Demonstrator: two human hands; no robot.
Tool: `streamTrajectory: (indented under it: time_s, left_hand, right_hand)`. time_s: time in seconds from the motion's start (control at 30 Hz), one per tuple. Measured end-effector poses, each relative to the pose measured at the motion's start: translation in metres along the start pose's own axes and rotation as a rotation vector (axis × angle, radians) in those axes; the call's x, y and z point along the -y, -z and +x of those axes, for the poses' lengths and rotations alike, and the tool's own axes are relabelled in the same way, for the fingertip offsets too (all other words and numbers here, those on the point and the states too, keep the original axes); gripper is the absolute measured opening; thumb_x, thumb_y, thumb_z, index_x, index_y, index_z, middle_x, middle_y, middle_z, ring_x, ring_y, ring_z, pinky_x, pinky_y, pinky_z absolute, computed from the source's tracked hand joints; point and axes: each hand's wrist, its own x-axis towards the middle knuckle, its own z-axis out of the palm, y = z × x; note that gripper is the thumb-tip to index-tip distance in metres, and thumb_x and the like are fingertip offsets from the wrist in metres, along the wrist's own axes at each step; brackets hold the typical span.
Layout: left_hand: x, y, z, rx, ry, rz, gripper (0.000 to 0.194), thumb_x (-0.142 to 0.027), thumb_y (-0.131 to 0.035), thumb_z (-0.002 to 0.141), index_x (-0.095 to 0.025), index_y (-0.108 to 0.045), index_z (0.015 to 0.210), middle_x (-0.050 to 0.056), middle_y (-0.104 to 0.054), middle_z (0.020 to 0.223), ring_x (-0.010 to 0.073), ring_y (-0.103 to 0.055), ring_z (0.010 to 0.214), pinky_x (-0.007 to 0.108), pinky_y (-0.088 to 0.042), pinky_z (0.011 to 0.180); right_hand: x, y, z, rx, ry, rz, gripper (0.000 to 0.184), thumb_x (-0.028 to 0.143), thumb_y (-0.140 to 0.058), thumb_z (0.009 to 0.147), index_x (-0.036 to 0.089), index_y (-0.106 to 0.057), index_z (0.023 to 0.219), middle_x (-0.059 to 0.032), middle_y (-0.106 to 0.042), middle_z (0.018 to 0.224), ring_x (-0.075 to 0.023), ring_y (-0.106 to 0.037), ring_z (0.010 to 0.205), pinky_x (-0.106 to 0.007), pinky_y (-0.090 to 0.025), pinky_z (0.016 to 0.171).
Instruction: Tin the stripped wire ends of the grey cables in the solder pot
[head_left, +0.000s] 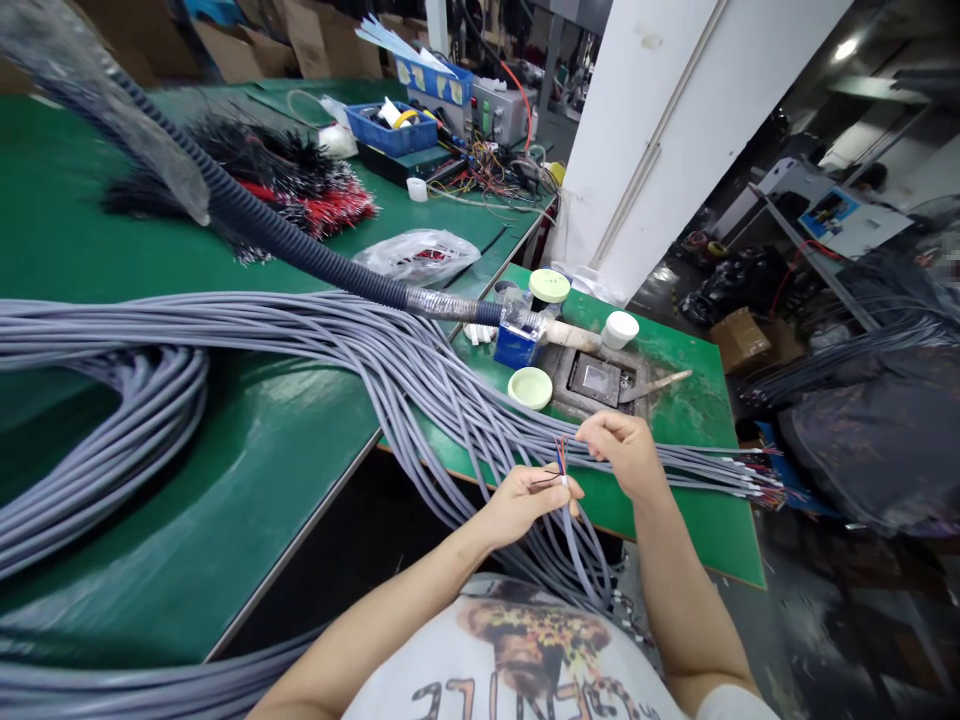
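My left hand grips a grey sheathed cable near its stripped end. Several thin coloured wires fan out of that end, just above my left thumb and fingers. My right hand hovers beside those wires, fingers curled and fingertips very close to them. Whether it pinches a thin wire is hidden. A large bundle of grey cables sweeps across the green workbench and passes under both hands, its cut ends splayed out to the right.
A black corrugated conduit runs over the bench. Behind it lies a heap of black and red wires. A metal pot in a green board sits among lidded tubs. A blue crate stands far back, beside a white pillar.
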Motion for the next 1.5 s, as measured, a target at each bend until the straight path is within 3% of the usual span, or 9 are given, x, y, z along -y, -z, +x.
streamTrajectory:
  time_s: [0.1, 0.4, 0.57, 0.7, 0.77, 0.93, 1.07, 1.3, 1.5]
  left_hand:
    - [-0.001, 0.001, 0.002, 0.014, -0.020, -0.008, 0.033, -0.044, -0.068, 0.076, -0.011, -0.072, 0.082, 0.007, -0.067, 0.071, 0.0156, -0.060, 0.068, 0.028, -0.048, 0.072]
    - [-0.001, -0.004, 0.001, -0.078, -0.105, 0.052, 0.029, -0.041, -0.067, 0.077, -0.013, -0.074, 0.075, 0.007, -0.067, 0.073, 0.0149, -0.058, 0.068, 0.027, -0.047, 0.067]
    - [0.003, -0.005, 0.000, -0.155, -0.157, 0.156, 0.029, -0.040, -0.064, 0.080, -0.014, -0.074, 0.075, 0.008, -0.069, 0.078, 0.0165, -0.058, 0.074, 0.027, -0.046, 0.073]
    - [0.008, -0.004, -0.003, -0.150, -0.128, 0.151, 0.027, -0.039, -0.064, 0.081, -0.014, -0.075, 0.077, 0.008, -0.070, 0.080, 0.0153, -0.058, 0.073, 0.026, -0.045, 0.073]
    - [0.010, -0.002, -0.004, -0.159, -0.112, 0.131, 0.027, -0.038, -0.064, 0.081, -0.013, -0.075, 0.077, 0.008, -0.069, 0.079, 0.0148, -0.057, 0.072, 0.026, -0.045, 0.073]
    - [0.010, 0.000, 0.000, -0.149, -0.103, 0.085, 0.029, -0.039, -0.066, 0.080, -0.012, -0.074, 0.076, 0.007, -0.068, 0.076, 0.0159, -0.058, 0.073, 0.027, -0.046, 0.074]
    - [0.006, -0.004, 0.004, -0.109, -0.133, 0.068, 0.027, -0.038, -0.067, 0.079, -0.012, -0.073, 0.072, 0.005, -0.065, 0.074, 0.0170, -0.059, 0.076, 0.029, -0.046, 0.078]
    - [0.003, -0.002, 0.003, -0.187, -0.098, 0.108, 0.032, -0.042, -0.067, 0.077, -0.012, -0.074, 0.072, 0.004, -0.064, 0.068, 0.0157, -0.056, 0.070, 0.027, -0.044, 0.072]
    - [0.008, 0.003, 0.008, -0.214, -0.061, -0.134, 0.027, -0.038, -0.070, 0.076, -0.012, -0.073, 0.084, 0.006, -0.070, 0.076, 0.0156, -0.060, 0.073, 0.027, -0.045, 0.076]
  right_hand:
    - [-0.002, -0.006, -0.008, 0.042, -0.010, -0.057, 0.018, 0.032, -0.066, 0.074, 0.017, -0.067, 0.064, 0.0019, -0.058, 0.055, -0.0101, -0.048, 0.050, -0.022, -0.037, 0.048]
    - [-0.016, -0.016, -0.016, -0.100, 0.051, 0.005, 0.015, 0.030, -0.066, 0.076, 0.018, -0.071, 0.068, 0.0020, -0.057, 0.056, -0.0096, -0.047, 0.051, -0.022, -0.035, 0.048]
    - [-0.025, -0.034, -0.008, -0.189, -0.003, 0.331, 0.021, 0.026, -0.064, 0.075, 0.017, -0.062, 0.056, 0.0062, -0.039, 0.044, -0.0071, -0.034, 0.044, -0.022, -0.029, 0.045]
    - [-0.018, -0.025, 0.007, -0.314, 0.049, 0.535, 0.025, 0.024, -0.062, 0.071, 0.019, -0.050, 0.051, 0.0084, -0.030, 0.043, -0.0058, -0.025, 0.041, -0.022, -0.026, 0.043]
    - [-0.011, -0.013, 0.008, -0.328, 0.101, 0.461, 0.025, 0.025, -0.062, 0.073, 0.019, -0.050, 0.051, 0.0082, -0.030, 0.043, -0.0062, -0.026, 0.041, -0.022, -0.027, 0.044]
    - [0.003, -0.006, -0.008, 0.034, 0.104, -0.215, 0.019, 0.027, -0.065, 0.076, 0.018, -0.063, 0.060, 0.0017, -0.054, 0.054, -0.0099, -0.045, 0.050, -0.024, -0.034, 0.049]
    - [0.007, -0.020, -0.015, 0.020, 0.244, -0.519, 0.023, 0.028, -0.068, 0.076, 0.018, -0.059, 0.057, 0.0027, -0.052, 0.052, -0.0105, -0.046, 0.052, -0.026, -0.036, 0.055]
    - [0.001, -0.025, -0.018, -0.127, 0.363, -0.476, 0.028, 0.020, -0.059, 0.083, 0.018, -0.057, 0.055, 0.0027, -0.050, 0.053, -0.0101, -0.046, 0.054, -0.026, -0.037, 0.057]
    - [-0.014, -0.013, -0.026, -0.177, 0.401, -0.375, 0.017, 0.018, -0.059, 0.084, 0.020, -0.065, 0.068, 0.0019, -0.056, 0.060, -0.0115, -0.051, 0.057, -0.027, -0.041, 0.057]
